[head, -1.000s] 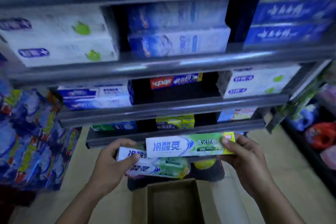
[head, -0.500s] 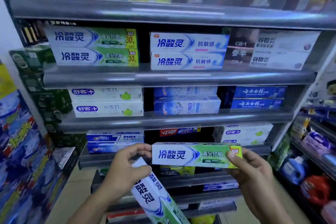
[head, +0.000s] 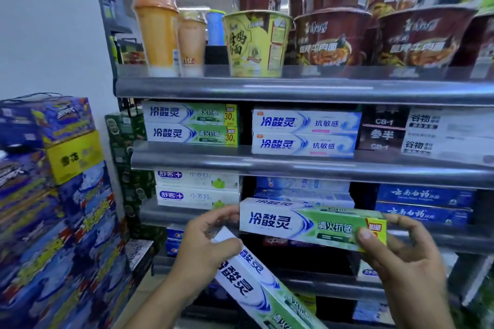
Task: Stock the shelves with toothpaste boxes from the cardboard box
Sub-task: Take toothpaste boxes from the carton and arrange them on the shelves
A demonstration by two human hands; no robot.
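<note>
Cut off by the bottom edge: lower end of the tilted toothpaste box (head: 256,286), clutched in the left grip (head: 203,251). Pinched at its yellow-tagged end by the right grip (head: 409,262): level toothpaste box (head: 307,224), before a blurred shelf rail (head: 165,215). Carried higher than half a second ago, closer to matching green boxes (head: 192,123); noodle cups (head: 256,43) newly in view.
</note>
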